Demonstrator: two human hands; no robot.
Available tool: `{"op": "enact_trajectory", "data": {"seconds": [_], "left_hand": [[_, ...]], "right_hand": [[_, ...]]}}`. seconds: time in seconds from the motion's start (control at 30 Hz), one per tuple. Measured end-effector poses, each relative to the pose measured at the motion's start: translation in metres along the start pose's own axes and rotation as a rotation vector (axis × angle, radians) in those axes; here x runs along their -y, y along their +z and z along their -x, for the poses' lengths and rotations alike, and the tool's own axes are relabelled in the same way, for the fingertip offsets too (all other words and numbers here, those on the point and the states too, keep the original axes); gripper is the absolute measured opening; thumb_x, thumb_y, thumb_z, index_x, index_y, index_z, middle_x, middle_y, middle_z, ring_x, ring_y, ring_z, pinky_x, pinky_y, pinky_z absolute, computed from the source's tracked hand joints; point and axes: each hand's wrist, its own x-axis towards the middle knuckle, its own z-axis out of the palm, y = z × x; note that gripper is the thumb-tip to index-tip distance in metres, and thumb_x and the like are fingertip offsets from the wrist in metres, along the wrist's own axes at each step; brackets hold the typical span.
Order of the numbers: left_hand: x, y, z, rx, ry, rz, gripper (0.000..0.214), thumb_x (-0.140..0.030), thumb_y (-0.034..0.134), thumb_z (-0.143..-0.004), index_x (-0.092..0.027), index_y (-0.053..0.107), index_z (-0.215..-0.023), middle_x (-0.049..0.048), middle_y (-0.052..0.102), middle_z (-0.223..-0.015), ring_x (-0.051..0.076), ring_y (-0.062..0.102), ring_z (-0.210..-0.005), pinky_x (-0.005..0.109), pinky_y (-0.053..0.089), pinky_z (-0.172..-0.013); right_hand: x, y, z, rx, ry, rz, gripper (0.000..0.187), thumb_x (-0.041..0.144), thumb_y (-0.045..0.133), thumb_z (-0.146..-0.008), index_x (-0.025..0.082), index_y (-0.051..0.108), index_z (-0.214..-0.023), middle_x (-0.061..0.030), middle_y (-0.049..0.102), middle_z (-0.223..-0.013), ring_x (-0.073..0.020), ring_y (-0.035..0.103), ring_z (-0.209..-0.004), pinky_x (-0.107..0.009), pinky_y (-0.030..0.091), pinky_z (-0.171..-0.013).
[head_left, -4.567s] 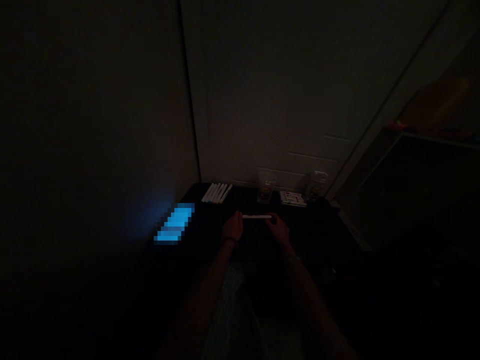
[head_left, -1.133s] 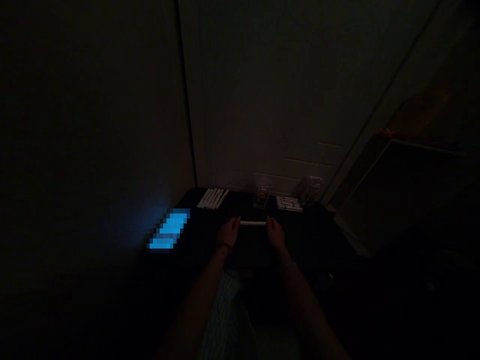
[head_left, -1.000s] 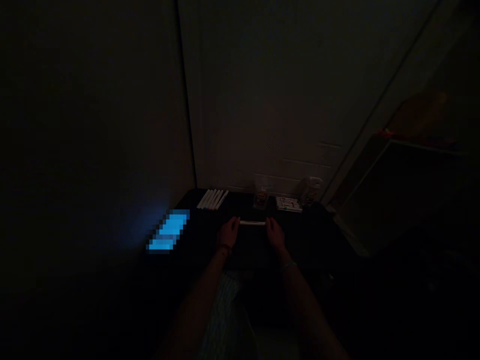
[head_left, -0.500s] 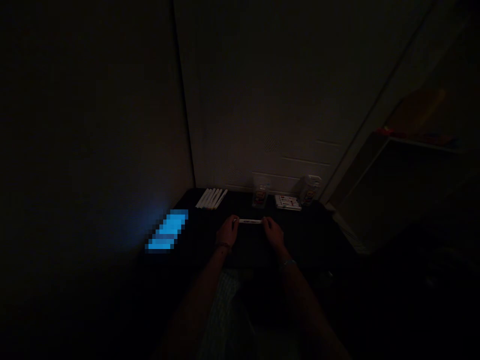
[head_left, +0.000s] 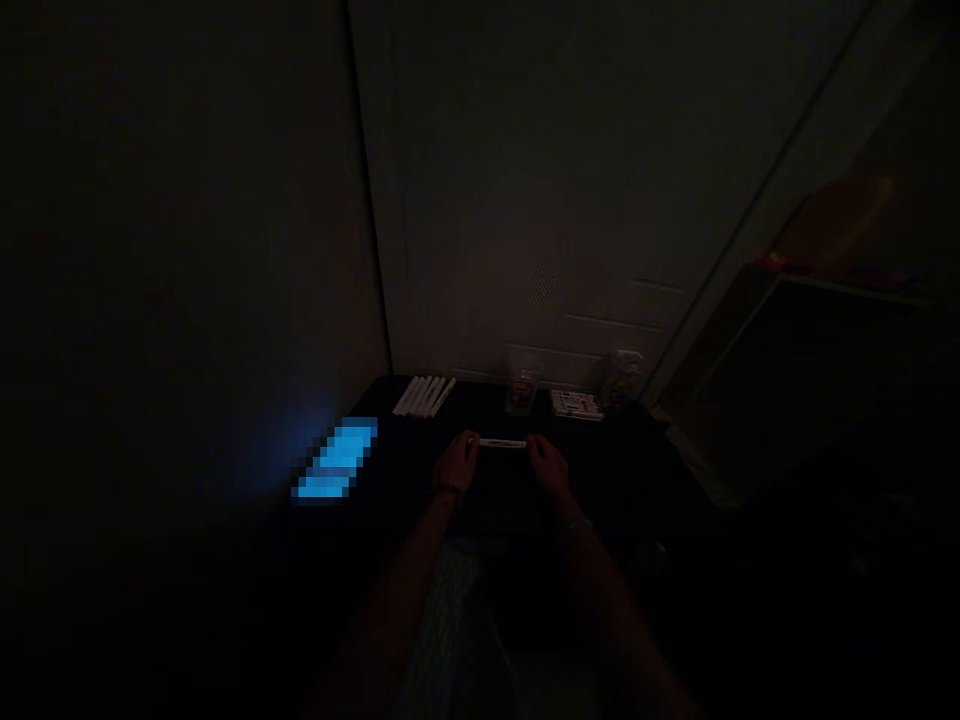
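So the left hand (head_left: 456,464) has its fingertips pinching one end of a white marker (head_left: 502,443), and the right hand (head_left: 549,466) is pinching the other end. It's held crosswise over a black table (head_left: 499,508), too dim to say if it touches the surface. There's a dark bracelet (head_left: 448,491) on the left wrist. A row of white markers (head_left: 424,397) lies slanted near the back, left of center. Further right along the back there's a clear plastic case (head_left: 521,391) standing up, then a flat white pack (head_left: 576,404) with an upright package (head_left: 622,381) right beside it. Far left, a glowing blue screen (head_left: 337,460), blurred into blocks, tints the wall (head_left: 289,430).
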Motion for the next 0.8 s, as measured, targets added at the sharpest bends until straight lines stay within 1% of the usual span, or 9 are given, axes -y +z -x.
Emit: {"op": "enact_trajectory", "data": {"seconds": [0.13,0.27,0.4,0.53,0.8], "left_hand": [[0.0013,0.0007,0.0000,0.008,0.007,-0.016,0.032,-0.042,0.024,-0.083,-0.025,0.050,-0.094,0.0004,0.058,-0.098,0.011,0.053,-0.085,0.021,0.036,-0.070],[-0.0009,-0.0012,0.0006,0.020,-0.023,-0.041,0.034,-0.043,0.023,-0.083,-0.026,0.050,-0.096,0.0007,0.059,-0.097,0.012,0.052,-0.086,0.021,0.035,-0.069],[-0.0020,-0.0028,0.0010,0.043,-0.028,-0.045,0.036,-0.045,0.022,-0.083,-0.026,0.050,-0.097,0.0007,0.059,-0.096,0.011,0.053,-0.086,0.020,0.035,-0.068],[-0.0010,-0.0024,0.0007,0.041,-0.024,-0.047,0.037,-0.046,0.022,-0.083,-0.026,0.050,-0.096,0.0008,0.059,-0.098,0.011,0.053,-0.085,0.020,0.035,-0.068],[0.0010,-0.0012,0.0000,0.059,-0.019,-0.045,0.038,-0.047,0.021,-0.083,-0.025,0.050,-0.095,0.0010,0.059,-0.093,0.012,0.053,-0.083,0.020,0.033,-0.065]], "right_hand": [[-0.0024,0.0031,-0.0011,-0.013,0.010,0.016,0.042,0.049,0.021,-0.084,0.026,0.054,-0.094,-0.0002,0.059,-0.088,-0.0128,0.053,-0.082,-0.021,0.036,-0.068],[-0.0020,0.0039,-0.0012,-0.023,0.008,0.013,0.042,0.048,0.021,-0.084,0.026,0.054,-0.096,-0.0003,0.059,-0.089,-0.0125,0.053,-0.083,-0.021,0.036,-0.070],[-0.0014,0.0033,-0.0010,-0.019,0.010,0.005,0.044,0.049,0.019,-0.084,0.025,0.055,-0.093,-0.0003,0.059,-0.086,-0.0125,0.053,-0.080,-0.020,0.036,-0.067],[-0.0015,0.0025,-0.0011,0.002,0.002,0.006,0.045,0.049,0.018,-0.084,0.025,0.056,-0.090,0.0001,0.059,-0.084,-0.0123,0.053,-0.078,-0.020,0.035,-0.065],[-0.0017,0.0030,-0.0023,0.009,0.026,-0.005,0.046,0.051,0.018,-0.083,0.025,0.055,-0.096,-0.0009,0.059,-0.090,-0.0135,0.052,-0.084,-0.021,0.034,-0.070]]}}
